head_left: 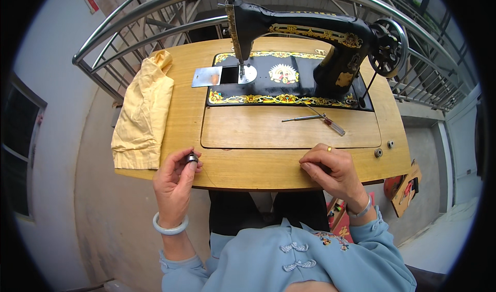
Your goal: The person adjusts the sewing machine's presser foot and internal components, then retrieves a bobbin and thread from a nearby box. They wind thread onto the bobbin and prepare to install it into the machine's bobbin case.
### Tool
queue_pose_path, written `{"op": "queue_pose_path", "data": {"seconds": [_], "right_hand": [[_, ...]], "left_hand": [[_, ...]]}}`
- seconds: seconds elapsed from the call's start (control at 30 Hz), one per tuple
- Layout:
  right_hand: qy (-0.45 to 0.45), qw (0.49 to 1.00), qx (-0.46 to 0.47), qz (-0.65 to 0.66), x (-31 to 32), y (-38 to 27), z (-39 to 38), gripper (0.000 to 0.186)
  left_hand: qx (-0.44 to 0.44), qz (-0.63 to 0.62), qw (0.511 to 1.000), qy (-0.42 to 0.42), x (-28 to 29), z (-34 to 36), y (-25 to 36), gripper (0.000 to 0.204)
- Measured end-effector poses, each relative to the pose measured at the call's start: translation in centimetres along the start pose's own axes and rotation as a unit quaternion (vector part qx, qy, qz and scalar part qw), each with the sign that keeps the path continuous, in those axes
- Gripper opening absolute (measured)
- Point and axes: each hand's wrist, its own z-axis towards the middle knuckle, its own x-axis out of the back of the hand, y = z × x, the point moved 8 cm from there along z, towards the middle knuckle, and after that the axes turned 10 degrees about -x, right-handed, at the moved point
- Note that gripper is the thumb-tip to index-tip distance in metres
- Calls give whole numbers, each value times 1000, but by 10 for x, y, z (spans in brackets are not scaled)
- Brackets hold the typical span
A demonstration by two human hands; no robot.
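We note wooden table (248, 169), metal railing (84, 51) behind; left hand (174, 183) pinching metal bobbin (192, 158), right hand (335, 172) with fingertips pressed together

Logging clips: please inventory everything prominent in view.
Metal sewing machine: one, black and gold, table's far side
Wooden table: one, tan, centre
Creased cloth: one, yellow, table's left
Slim screwdriver: one, clear handle, tabletop centre
Thin metal rod: one, silver, beside screwdriver
Round metal parts: two, grey, table's right
Tubular railing: one, silver, behind table
Board with tools: one, brown, lower right
Small cylindrical part: one, silver, in left hand
Left hand, right hand: two, blue cuffs, near edge
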Motion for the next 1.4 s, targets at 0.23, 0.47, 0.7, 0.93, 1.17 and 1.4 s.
{"op": "queue_pose_path", "data": {"seconds": [0.23, 0.47, 0.7, 0.93, 1.17, 1.4], "right_hand": [[-4, 1000, -8, -25, -3, -1, 2, 6], [-8, 999, -28, -23, -3, 0, 4, 7], [54, 983, 68, -162, 33, -37, 31, 27], [251, 797, 225, -501, 57, -67, 143, 79], [278, 716, 227, -599, 56, -52, 194, 75], [242, 697, 228, -635, 61, -51, 206, 49]], "left_hand": [[-236, 412, 880, -31, -2, 56, 9, 25], [-223, 452, 861, -67, -3, 62, -6, 26], [-204, 411, 885, -78, -2, 57, -4, 29], [-194, 391, 897, -72, 3, 56, -5, 30], [-187, 379, 904, -73, 4, 56, -6, 33], [-200, 385, 897, -81, 0, 57, -8, 36]]}}
